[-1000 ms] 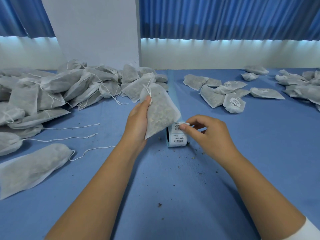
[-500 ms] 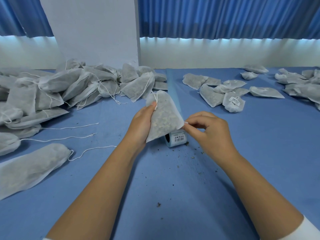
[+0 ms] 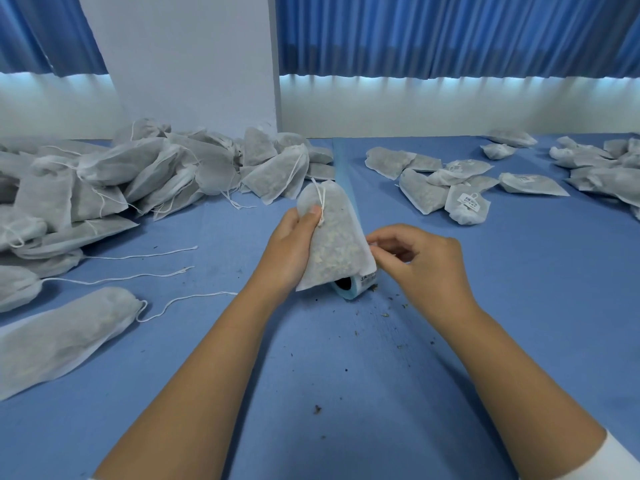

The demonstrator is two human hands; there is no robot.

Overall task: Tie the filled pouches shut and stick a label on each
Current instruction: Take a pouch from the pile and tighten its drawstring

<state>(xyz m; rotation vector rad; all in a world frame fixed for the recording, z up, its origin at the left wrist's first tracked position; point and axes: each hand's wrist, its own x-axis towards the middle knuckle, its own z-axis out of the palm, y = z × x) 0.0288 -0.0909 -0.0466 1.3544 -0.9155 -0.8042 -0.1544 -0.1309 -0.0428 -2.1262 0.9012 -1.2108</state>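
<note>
Nearest: bare blue table point(image 3: 346, 393) w/ dark crumbs point(image 3: 317, 409) scattered btwn the forearms. At near left one untied pouch point(image 3: 59, 337) lies flat, its string trailing loose. Mid: L hand point(image 3: 289, 252) grips the tied pouch point(image 3: 334, 244) upright over the table centre, fingers curled behind, thumb pressed on the front by the knot. Same hold as 1 s ago, but the pouch now sits lower & hides most of the label roll point(image 3: 349, 287), which stands on the table just behind its bottom corner; can't tell if pouch touches roll or table. Main change is the R hand point(image 3: 426, 268): 1 s ago thumb + forefinger pinched at the top of the roll, 0.5 s ago they'd come up off it, and now they're pinched together at the pouch's right edge w/ a small white bit btwn the tips. That's prob. the label point(image 3: 370, 242), but too hidden to be sure. Other fingers loosely curled. So the peel looks done & sticking is next: label isn't on the pouch face yet as far as I can see, needs pressing flat. Farther: loose strings point(image 3: 149, 254), then a big pile point(image 3: 138, 178) of pouches at left, no labels showing. At right, well apart, a smaller group of finished pouches point(image 3: 464, 202), one w/ its white label up. Backing strip point(image 3: 343, 161) runs from the roll toward the far edge. Beyond: white wall, blue curtains point(image 3: 450, 32). Judging by the left pile, lots still to do.
</note>
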